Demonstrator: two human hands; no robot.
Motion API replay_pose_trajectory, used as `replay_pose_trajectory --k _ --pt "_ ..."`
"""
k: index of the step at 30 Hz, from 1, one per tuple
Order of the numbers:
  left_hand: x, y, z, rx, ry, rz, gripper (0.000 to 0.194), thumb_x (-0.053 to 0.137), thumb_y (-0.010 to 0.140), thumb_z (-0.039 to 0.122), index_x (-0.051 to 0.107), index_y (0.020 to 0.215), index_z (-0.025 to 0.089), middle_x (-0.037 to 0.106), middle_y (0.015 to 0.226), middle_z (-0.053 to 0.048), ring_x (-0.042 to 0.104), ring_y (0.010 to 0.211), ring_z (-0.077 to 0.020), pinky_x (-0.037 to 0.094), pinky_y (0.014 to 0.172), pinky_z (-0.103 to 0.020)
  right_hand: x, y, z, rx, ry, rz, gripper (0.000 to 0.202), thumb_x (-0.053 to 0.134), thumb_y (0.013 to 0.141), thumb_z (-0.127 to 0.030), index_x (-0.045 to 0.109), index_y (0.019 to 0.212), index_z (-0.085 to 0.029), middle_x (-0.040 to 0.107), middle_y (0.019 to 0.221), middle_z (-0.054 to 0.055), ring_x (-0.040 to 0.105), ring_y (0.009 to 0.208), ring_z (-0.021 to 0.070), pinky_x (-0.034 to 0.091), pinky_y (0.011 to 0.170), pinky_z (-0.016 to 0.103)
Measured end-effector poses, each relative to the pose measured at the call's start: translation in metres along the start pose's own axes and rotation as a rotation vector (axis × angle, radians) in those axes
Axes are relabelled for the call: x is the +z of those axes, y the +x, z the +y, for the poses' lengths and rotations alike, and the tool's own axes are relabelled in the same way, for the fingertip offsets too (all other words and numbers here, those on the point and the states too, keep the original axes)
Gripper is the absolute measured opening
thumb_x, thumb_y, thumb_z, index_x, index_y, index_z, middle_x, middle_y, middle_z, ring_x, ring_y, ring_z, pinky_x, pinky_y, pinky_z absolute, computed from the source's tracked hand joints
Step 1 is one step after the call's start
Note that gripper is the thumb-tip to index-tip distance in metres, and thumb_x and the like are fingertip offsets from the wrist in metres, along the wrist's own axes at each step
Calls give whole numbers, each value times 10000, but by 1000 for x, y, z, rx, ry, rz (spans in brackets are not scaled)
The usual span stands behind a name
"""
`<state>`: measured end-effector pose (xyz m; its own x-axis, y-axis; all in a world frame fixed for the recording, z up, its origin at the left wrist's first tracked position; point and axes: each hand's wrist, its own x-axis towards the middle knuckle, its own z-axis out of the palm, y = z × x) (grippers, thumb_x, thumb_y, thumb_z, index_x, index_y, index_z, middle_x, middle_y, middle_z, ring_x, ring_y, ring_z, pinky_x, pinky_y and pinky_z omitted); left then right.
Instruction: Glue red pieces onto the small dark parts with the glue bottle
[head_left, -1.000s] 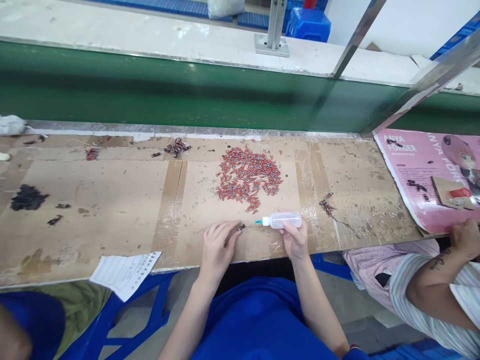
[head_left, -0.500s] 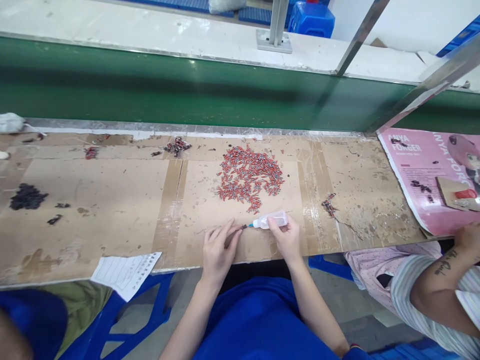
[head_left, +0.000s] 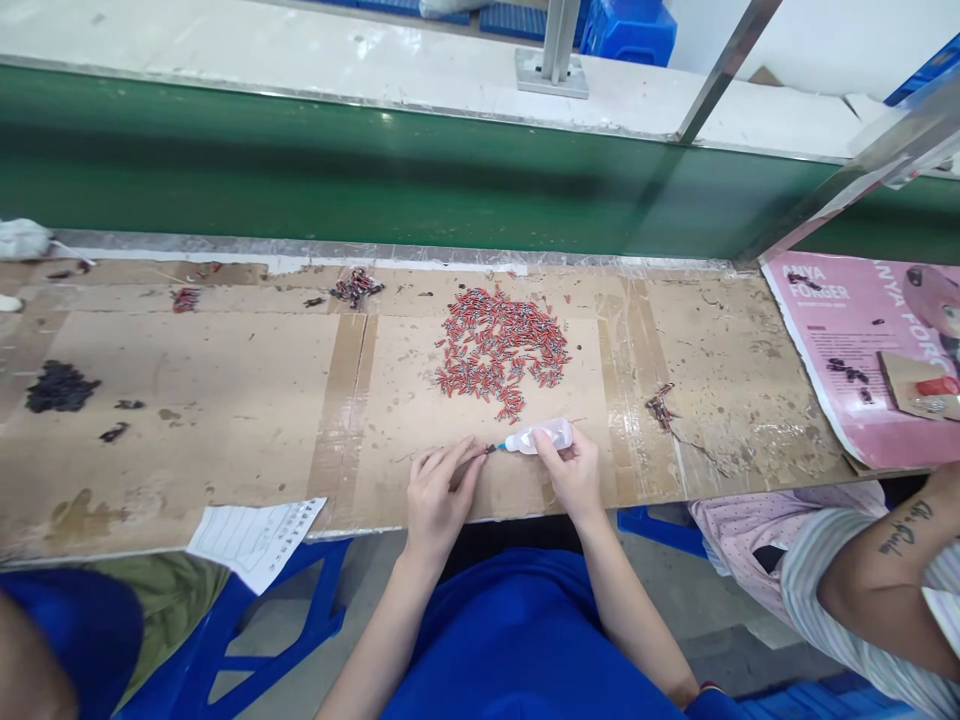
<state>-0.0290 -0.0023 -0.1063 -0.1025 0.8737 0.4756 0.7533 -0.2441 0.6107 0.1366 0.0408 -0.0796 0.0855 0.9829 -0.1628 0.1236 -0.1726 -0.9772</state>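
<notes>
My left hand point(head_left: 442, 490) is closed in a pinch on a small dark part point(head_left: 491, 449) at the fingertips, too small to name. In my right hand point(head_left: 574, 475) is a clear squeeze bottle point(head_left: 541, 437), lying almost level, its blue nozzle tip point(head_left: 502, 447) pointing left. That tip is at the dark part, touching it or very near; I cannot tell which. Beyond both hands spreads a pile of small red parts with metal ends point(head_left: 502, 340) on the cardboard point(head_left: 420, 470).
A black pile point(head_left: 61, 387) lies far left. Smaller clusters include a red-and-black one point(head_left: 357, 287) and another point(head_left: 661, 407) at right. A paper sheet point(head_left: 255, 535) overhangs the front edge. Behind runs a green belt point(head_left: 375, 180). People sit on both sides; a tattooed arm point(head_left: 892, 560) shows at right.
The view has shifted slightly. Both hands keep nearly the same pose, with the bottle tip still at the dark part.
</notes>
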Motion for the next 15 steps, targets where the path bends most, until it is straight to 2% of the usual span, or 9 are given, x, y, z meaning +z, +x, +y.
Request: replay_pose_trajectory --k 9,15 --pt "-1 1 0 9 -1 4 167 620 886 197 626 1052 198 778 852 -30 725 784 -175 494 767 -338 1 0 -2 -7 13 20 249 677 759 -420 659 730 -174 705 697 36 657 659 188 522 610 278" --pt "0 -1 -1 -80 -34 -20 142 613 892 260 650 1022 215 777 848 -32 726 785 -191 500 790 -368 1 0 -1 -13 -4 38 260 676 763 -430 656 736 -172 698 692 35 650 652 185 520 611 281"
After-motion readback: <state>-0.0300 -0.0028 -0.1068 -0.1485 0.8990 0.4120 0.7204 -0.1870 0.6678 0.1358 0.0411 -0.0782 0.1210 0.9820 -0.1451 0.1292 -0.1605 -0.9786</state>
